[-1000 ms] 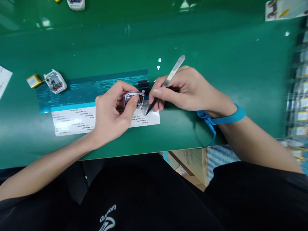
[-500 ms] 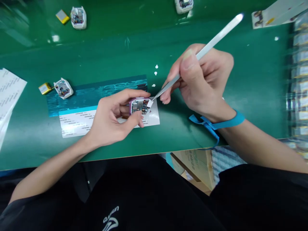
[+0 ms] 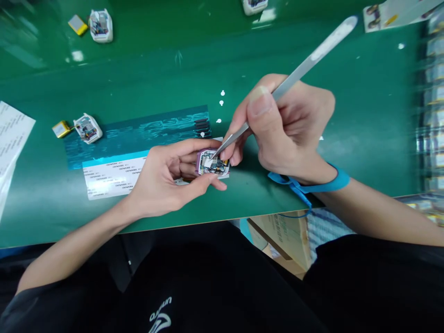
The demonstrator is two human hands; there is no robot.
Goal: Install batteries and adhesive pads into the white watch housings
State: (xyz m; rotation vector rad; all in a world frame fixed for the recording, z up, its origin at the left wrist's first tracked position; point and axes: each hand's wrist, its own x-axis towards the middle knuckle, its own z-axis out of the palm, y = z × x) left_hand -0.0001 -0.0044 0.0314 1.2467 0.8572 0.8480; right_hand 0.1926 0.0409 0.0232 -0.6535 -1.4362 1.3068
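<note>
My left hand grips a small opened device casing with a purple side, its circuit board facing up. Between the thumb and fingers of my right hand is a pair of metal tweezers, pointed down and to the left. Their tip reaches inside the casing, at a small white piece over the board. Whether the tip still pinches that piece I cannot tell. Under my left hand lie a white printed sticker sheet and a teal film strip.
Another opened white casing with a yellow battery lies left; a similar casing and battery sit farther back. Small white stickers dot the green table. Packed trays line the right side.
The tweezers' tip and the white piece have moved from the casing's right edge to over its left part. My left hand has shifted slightly right and nearer with the casing.
</note>
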